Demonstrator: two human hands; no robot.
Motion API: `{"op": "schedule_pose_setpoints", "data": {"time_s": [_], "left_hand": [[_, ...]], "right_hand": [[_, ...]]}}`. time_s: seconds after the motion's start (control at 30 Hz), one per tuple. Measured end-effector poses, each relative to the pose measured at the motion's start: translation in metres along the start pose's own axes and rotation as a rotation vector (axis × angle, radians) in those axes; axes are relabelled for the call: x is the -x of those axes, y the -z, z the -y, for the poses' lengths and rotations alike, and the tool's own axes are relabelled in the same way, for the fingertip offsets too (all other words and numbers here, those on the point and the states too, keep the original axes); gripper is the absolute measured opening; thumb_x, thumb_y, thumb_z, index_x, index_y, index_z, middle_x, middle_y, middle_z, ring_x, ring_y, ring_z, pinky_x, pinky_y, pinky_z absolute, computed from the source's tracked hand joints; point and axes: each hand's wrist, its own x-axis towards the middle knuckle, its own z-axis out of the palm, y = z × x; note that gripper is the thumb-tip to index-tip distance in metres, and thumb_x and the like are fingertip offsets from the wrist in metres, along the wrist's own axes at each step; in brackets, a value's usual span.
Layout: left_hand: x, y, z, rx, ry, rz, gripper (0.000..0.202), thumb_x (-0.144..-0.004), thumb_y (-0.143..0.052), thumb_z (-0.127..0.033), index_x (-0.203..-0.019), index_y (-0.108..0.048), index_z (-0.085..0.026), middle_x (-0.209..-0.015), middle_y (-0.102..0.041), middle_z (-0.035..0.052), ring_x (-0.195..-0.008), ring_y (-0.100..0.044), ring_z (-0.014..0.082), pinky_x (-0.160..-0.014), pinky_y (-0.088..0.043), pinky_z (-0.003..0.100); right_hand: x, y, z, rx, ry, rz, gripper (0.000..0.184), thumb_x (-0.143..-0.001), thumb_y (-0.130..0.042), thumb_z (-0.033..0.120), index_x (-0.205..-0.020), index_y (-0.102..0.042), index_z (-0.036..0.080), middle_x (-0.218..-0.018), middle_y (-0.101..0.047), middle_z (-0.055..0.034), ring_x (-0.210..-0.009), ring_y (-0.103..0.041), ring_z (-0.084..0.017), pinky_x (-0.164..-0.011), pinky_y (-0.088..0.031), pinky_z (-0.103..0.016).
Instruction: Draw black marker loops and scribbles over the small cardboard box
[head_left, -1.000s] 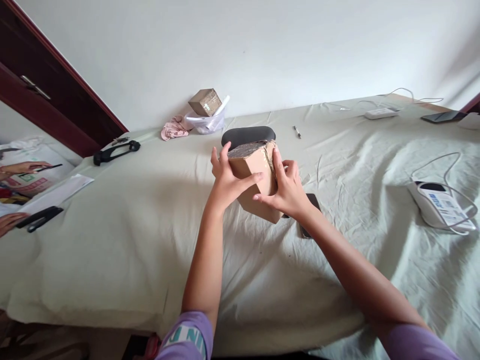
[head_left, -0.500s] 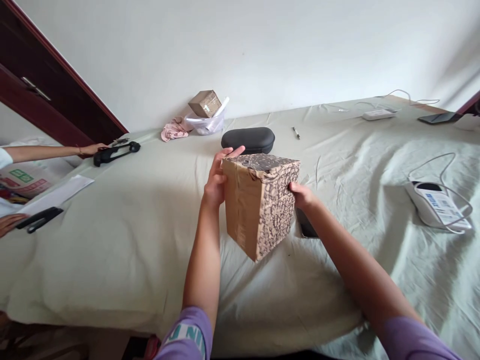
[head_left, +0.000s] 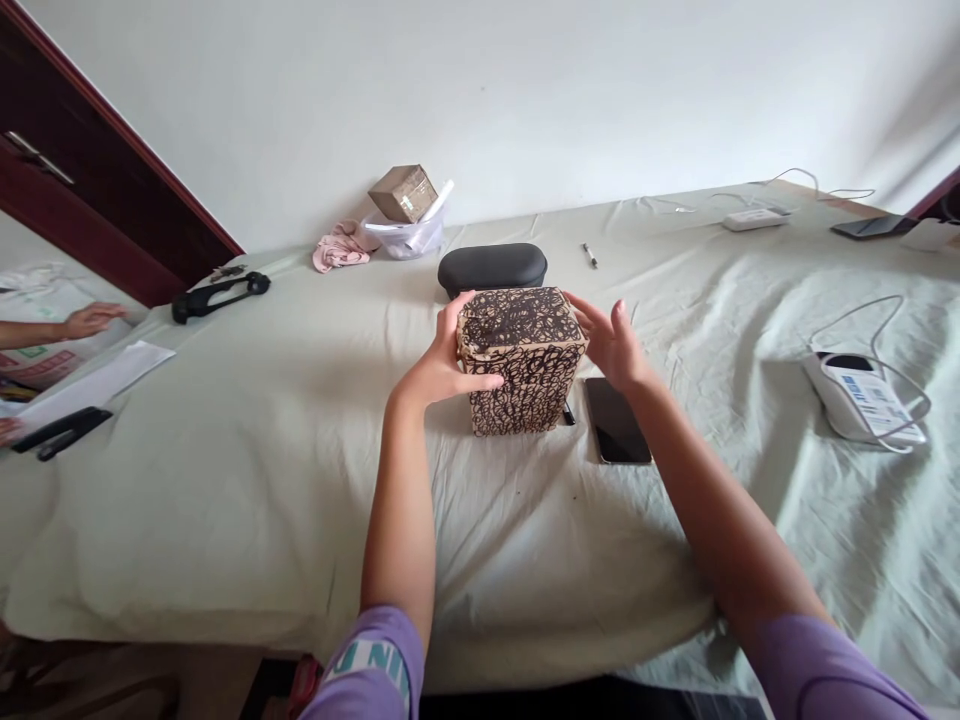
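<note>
Lifted and tilted a moment ago, the scribbled cardboard box (head_left: 519,372) is now set upright on the bedsheet (head_left: 262,450) just left of the phone (head_left: 616,420), lightly gripped by the left hand (head_left: 439,365) and released by the spread-fingered right hand (head_left: 615,345).

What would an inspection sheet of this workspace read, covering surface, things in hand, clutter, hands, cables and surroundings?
Surface: bed sheet, pale green, wrinkled.
Things in hand: patterned box, upright on the sheet.
Clutter: phone right of the box; black case behind it; pen; small carton on a plastic bag; pink cloth; black tool.
Hands: left hand grips the box's left side; right hand open beside its right side, contact unclear.
Cables: white device with looped cable; power strip at far edge.
Surroundings: white wall; dark wooden door; another person's hand at left.
</note>
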Motion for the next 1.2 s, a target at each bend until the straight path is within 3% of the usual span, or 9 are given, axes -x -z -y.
{"op": "schedule_pose_setpoints", "data": {"time_s": [0.2, 0.3, 0.43, 0.57, 0.67, 0.77, 0.87, 0.97, 1.2], "left_hand": [[-0.002, 0.000, 0.005, 0.049, 0.039, 0.022, 0.131, -0.072, -0.103, -0.041, -0.173, -0.020, -0.034, -0.183, -0.030, 0.0202, -0.166, -0.044, 0.0445, -0.139, -0.039, 0.067], [-0.004, -0.003, 0.012, 0.067, 0.017, 0.017, 0.137, -0.071, -0.104, -0.045, -0.176, -0.017, -0.035, -0.184, -0.030, 0.0202, -0.168, -0.042, 0.0447, -0.140, -0.036, 0.066], [-0.010, -0.014, 0.027, 0.082, -0.004, 0.034, 0.159, -0.069, -0.104, -0.055, -0.181, 0.007, -0.039, -0.189, -0.025, 0.0204, -0.175, -0.032, 0.0447, -0.142, -0.029, 0.068], [-0.007, -0.031, 0.046, 0.066, 0.011, 0.006, 0.171, -0.066, -0.103, -0.061, -0.181, 0.020, -0.031, -0.193, -0.014, 0.0236, -0.179, -0.026, 0.0443, -0.144, -0.029, 0.062], [0.013, -0.050, 0.065, 0.079, 0.121, 0.014, 0.163, -0.063, -0.103, -0.063, -0.182, 0.001, -0.021, -0.186, -0.029, 0.0302, -0.173, -0.035, 0.0487, -0.143, -0.029, 0.067], [0.040, -0.070, 0.084, 0.121, 0.186, -0.047, 0.165, -0.053, -0.107, -0.061, -0.181, -0.008, -0.026, -0.180, -0.039, 0.0276, -0.167, -0.043, 0.0521, -0.139, -0.032, 0.075], [0.059, -0.085, 0.096, 0.153, 0.192, -0.082, 0.165, -0.054, -0.105, -0.063, -0.180, -0.004, -0.030, -0.173, -0.048, 0.0253, -0.157, -0.053, 0.0519, -0.131, -0.044, 0.076], [0.062, -0.091, 0.103, 0.162, 0.170, -0.119, 0.163, -0.058, -0.102, -0.063, -0.178, 0.003, -0.031, -0.182, -0.032, 0.0253, -0.161, -0.049, 0.0471, -0.131, -0.048, 0.067], [0.057, -0.091, 0.126, 0.167, -0.020, -0.226, 0.144, -0.065, -0.105, -0.045, -0.174, -0.011, -0.033, -0.181, -0.026, 0.0228, -0.172, -0.034, 0.0449, -0.141, -0.036, 0.067]], "right_hand": [[0.025, 0.036, -0.007, 0.940, -0.385, -0.218, 0.067, -0.101, -0.063, 0.059, -0.145, -0.068, 0.009, -0.130, -0.076, -0.0265, -0.127, -0.071, -0.043, -0.116, -0.053, -0.060], [0.057, 0.028, -0.018, 1.279, -0.625, -0.165, 0.077, -0.099, -0.069, 0.065, -0.146, -0.064, 0.004, -0.141, -0.068, -0.0354, -0.139, -0.064, -0.053, -0.112, -0.054, -0.060], [0.083, 0.010, -0.034, 1.348, -0.663, -0.200, 0.084, -0.097, -0.073, 0.066, -0.151, -0.057, 0.004, -0.146, -0.061, -0.0375, -0.144, -0.060, -0.054, -0.113, -0.052, -0.058], [0.084, 0.012, -0.045, 1.071, -0.551, -0.318, 0.081, -0.078, -0.089, 0.056, -0.140, -0.061, 0.011, -0.131, -0.070, -0.0276, -0.136, -0.064, -0.049, -0.115, -0.052, -0.058], [0.084, 0.023, -0.046, 0.554, -0.447, -0.408, 0.052, -0.062, -0.091, 0.051, -0.098, -0.067, 0.023, -0.094, -0.073, -0.0103, -0.107, -0.071, -0.039, -0.103, -0.059, -0.056], [0.084, 0.026, -0.046, 0.246, -0.391, -0.416, 0.051, -0.064, -0.085, 0.066, -0.086, -0.066, 0.025, -0.078, -0.070, -0.0048, -0.082, -0.071, -0.031, -0.085, -0.063, -0.051], [0.081, 0.019, -0.049, 0.093, -0.315, -0.504, 0.060, -0.070, -0.075, 0.079, -0.099, -0.064, 0.027, -0.091, -0.078, -0.0063, -0.091, -0.078, -0.033, -0.089, -0.067, -0.053], [0.077, 0.017, -0.047, -0.219, -0.267, -0.497, 0.065, -0.073, -0.075, 0.080, -0.110, -0.065, 0.028, -0.113, -0.084, -0.0120, -0.119, -0.080, -0.040, -0.103, -0.067, -0.060], [0.103, 0.054, 0.021, -0.729, -0.054, -0.442, 0.069, -0.093, -0.050, 0.045, -0.155, -0.062, 0.016, -0.160, -0.069, -0.0217, -0.148, -0.067, -0.037, -0.100, -0.066, -0.061]]}}
